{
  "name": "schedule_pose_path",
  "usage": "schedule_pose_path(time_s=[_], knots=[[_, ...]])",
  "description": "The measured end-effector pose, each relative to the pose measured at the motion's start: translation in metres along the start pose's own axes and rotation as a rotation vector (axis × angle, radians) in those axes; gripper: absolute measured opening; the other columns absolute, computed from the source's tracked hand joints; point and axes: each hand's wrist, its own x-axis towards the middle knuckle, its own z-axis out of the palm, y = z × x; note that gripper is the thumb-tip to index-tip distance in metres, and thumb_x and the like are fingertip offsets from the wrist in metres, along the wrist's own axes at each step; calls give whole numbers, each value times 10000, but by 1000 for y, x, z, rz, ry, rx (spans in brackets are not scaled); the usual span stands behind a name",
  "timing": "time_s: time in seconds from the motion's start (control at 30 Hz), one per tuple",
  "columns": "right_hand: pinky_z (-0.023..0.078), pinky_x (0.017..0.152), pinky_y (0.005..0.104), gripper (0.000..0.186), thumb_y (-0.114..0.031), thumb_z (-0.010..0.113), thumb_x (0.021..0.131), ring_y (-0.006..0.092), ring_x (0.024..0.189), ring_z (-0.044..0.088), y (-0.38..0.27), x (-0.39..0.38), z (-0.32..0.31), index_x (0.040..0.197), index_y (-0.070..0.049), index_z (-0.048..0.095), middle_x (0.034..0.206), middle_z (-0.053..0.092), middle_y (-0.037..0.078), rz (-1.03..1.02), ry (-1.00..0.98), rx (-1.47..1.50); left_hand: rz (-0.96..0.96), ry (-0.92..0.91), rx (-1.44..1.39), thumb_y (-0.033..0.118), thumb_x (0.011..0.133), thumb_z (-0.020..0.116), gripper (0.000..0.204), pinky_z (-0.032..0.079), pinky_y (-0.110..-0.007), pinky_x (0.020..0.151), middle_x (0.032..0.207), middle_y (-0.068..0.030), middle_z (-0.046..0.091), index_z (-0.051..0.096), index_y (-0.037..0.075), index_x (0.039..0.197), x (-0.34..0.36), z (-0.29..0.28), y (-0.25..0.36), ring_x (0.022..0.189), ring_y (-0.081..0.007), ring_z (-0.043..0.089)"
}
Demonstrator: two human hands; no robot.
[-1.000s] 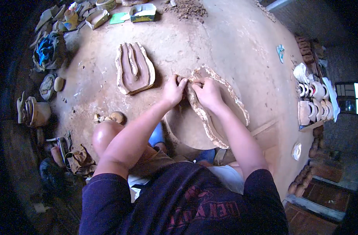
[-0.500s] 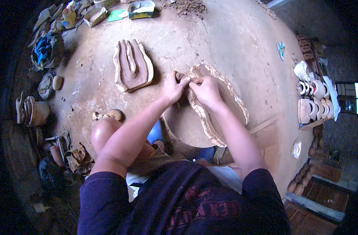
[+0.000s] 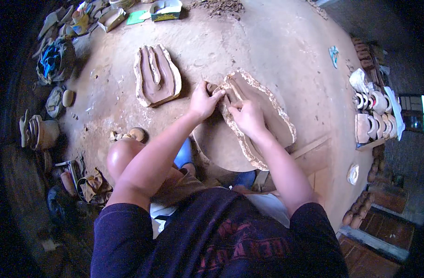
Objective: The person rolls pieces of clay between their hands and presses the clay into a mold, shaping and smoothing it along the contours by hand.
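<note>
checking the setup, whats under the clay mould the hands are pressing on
The clay mould lies tilted on a round clay-coloured slab, which shows at its near left edge. Both the left hand and right hand press its top end. Whatever lies beneath the mould's middle is covered.

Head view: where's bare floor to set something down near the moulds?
Free: dusty floor beyond the mould under both hands, left hand and right hand; also the strip left of the second mould. Crowded: clutter along the left edge, white pieces at right.
</note>
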Motion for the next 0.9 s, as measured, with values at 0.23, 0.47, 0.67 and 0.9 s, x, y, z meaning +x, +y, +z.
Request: schedule_pose_path(time_s=[0.23,0.47,0.67,0.9], knots=[[583,803,417,198,-229,759,850,317,822,766,11,13,-8,910,-47,812,891,759,223,241,-202,221,8,10,13,382,869,836,512,541,-406,899,1055,-192,722,637,-29,1103,2,2,0,979,-270,697],[571,815,441,238,-240,753,884,385,869,744,14,-22,-8,973,-24,800,916,747,241,-76,-28,-129,-39,-59,-59,381,871,841,523,547,-392,885,1045,-186,728,635,-30,1120,0,0,5,965,-260,700],[573,788,439,286,-271,733,908,361,837,744,12,-34,-10,1072,-47,800,913,751,235,-97,-32,-325,-49,-89,-77,384,878,839,524,550,-385,879,1049,-169,735,638,-30,1129,4,-1,-8,965,-238,703],[583,774,428,261,-304,756,878,331,755,752,-28,33,-21,993,-78,821,803,755,188,44,-75,-7,-9,-65,-8,390,891,821,495,544,-390,903,1065,-177,732,653,-15,1121,11,1,-6,993,-249,703]])
